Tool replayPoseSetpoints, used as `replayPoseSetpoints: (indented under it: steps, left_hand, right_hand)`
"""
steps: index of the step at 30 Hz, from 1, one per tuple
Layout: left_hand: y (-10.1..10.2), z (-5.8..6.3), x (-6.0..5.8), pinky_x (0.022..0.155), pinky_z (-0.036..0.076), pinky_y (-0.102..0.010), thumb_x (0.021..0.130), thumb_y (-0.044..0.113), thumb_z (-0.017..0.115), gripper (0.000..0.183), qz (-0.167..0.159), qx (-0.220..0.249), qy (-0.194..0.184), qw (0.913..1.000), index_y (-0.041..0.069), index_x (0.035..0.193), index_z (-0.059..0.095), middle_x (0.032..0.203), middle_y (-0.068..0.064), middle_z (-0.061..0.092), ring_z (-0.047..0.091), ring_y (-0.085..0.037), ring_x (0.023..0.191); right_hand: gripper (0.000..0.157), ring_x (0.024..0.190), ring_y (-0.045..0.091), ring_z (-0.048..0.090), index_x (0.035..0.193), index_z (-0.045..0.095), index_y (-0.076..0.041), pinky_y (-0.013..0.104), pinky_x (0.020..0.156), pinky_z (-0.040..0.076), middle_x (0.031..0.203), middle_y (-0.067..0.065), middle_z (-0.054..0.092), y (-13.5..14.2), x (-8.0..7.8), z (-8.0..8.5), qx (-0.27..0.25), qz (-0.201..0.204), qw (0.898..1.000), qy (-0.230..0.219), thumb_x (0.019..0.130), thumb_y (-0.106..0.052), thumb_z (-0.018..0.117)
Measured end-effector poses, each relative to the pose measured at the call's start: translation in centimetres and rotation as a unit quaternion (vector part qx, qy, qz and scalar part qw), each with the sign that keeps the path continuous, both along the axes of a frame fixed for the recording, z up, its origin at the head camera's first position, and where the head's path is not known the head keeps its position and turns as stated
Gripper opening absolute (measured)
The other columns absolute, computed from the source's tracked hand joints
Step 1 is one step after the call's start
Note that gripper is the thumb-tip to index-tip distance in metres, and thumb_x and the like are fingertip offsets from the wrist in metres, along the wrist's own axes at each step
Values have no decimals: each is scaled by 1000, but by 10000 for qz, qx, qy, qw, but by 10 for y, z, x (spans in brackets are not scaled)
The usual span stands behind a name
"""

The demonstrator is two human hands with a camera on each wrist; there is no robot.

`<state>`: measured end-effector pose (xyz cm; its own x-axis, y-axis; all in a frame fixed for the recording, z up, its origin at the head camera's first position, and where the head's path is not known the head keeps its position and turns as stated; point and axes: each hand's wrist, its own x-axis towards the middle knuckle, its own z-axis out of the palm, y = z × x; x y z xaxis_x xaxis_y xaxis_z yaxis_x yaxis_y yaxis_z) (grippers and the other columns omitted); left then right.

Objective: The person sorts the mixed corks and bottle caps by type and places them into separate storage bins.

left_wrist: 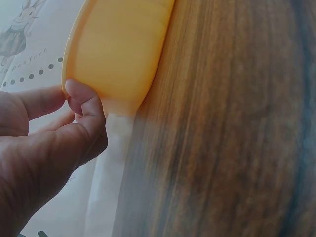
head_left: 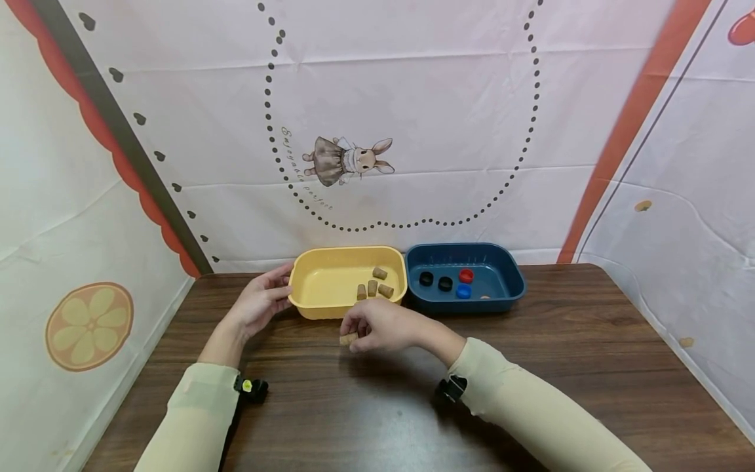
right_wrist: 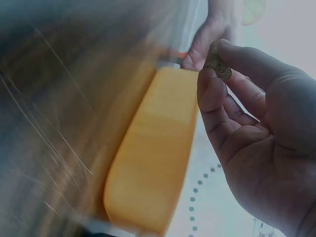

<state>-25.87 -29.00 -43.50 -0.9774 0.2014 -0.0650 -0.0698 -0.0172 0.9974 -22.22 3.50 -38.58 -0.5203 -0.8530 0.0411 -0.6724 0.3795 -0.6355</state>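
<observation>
A yellow plastic basin (head_left: 330,312) stands at the back of the table, with several corks (head_left: 386,290) lying in its right part. At its left end my left hand (head_left: 262,305) pinches the rim between thumb and fingers, as the left wrist view shows on the basin wall (left_wrist: 118,54). In front of the basin, above the table, my right hand (head_left: 383,326) holds a cork (head_left: 348,339) between thumb and fingertips. That cork (right_wrist: 218,70) shows its speckled end in the right wrist view.
A dark blue basin (head_left: 466,306) stands against the yellow one on the right. In it lie two black caps (head_left: 445,284), a red cap (head_left: 466,275), a blue cap (head_left: 463,291) and a small tan thing, partly hidden. A printed cloth (head_left: 448,131) hangs behind the table.
</observation>
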Motion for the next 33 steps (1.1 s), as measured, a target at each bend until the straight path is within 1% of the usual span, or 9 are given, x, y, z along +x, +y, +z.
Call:
replayPoseSetpoints:
  steps: [4, 8, 12, 15, 18, 24, 33]
  left_hand:
    - [0, 0, 0, 86, 57, -27, 110, -3, 51, 64, -13, 6, -9, 10000, 5, 168, 27, 138, -23, 42, 58, -22, 112]
    - [0, 1, 1, 86, 57, -27, 110, -2, 52, 64, -16, 12, -5, 10000, 5, 168, 26, 139, -23, 42, 58, -21, 110]
    - [1, 1, 1, 86, 57, -26, 110, 0, 54, 64, 13, -5, 7, 10000, 6, 168, 28, 137, -20, 45, 59, -18, 108]
    - [1, 1, 1, 86, 57, -26, 109, 1, 55, 64, 10, 3, 9, 10000, 6, 168, 29, 134, -17, 47, 59, -16, 106]
    - [1, 1, 1, 87, 57, -27, 109, 2, 56, 65, -26, 5, 6, 10000, 7, 168, 29, 133, -15, 47, 59, -15, 106]
    - [0, 1, 0, 88, 57, -26, 110, 1, 55, 65, -27, 23, -5, 10000, 7, 168, 28, 132, -15, 47, 58, -15, 107]
    - [0, 1, 0, 87, 57, -26, 109, -1, 53, 64, -21, 32, -25, 10000, 6, 168, 27, 134, -17, 45, 58, -18, 108]
  right_hand:
    - [16, 90, 6, 66, 110, 75, -16, 24, 82, 56, 101, -6, 71, 2, -7, 9, -13, -203, 9996, 198, 95, -15, 81]
    - [14, 91, 8, 66, 109, 75, -17, 27, 85, 56, 100, -7, 70, 3, -14, 16, -20, -467, 9987, 207, 96, -15, 81]
    - [13, 89, 7, 65, 107, 75, -17, 27, 83, 56, 97, -9, 70, 2, -24, 20, -49, -715, 9970, 291, 96, -16, 82]
    - [13, 90, 8, 65, 107, 75, -15, 26, 83, 56, 97, -9, 70, 2, -30, 23, -79, -811, 9961, 345, 96, -15, 81]
    - [13, 92, 9, 66, 109, 75, -14, 26, 83, 57, 98, -8, 71, 1, -35, 24, -91, -897, 9956, 264, 96, -14, 80]
    - [13, 93, 11, 67, 109, 75, -12, 27, 83, 57, 100, -6, 72, 1, -45, 22, -81, -1046, 9944, 139, 97, -14, 80]
    - [11, 93, 12, 67, 107, 74, -11, 31, 85, 58, 99, -4, 72, 13, -61, 13, -172, -1171, 9930, 2, 97, -11, 78]
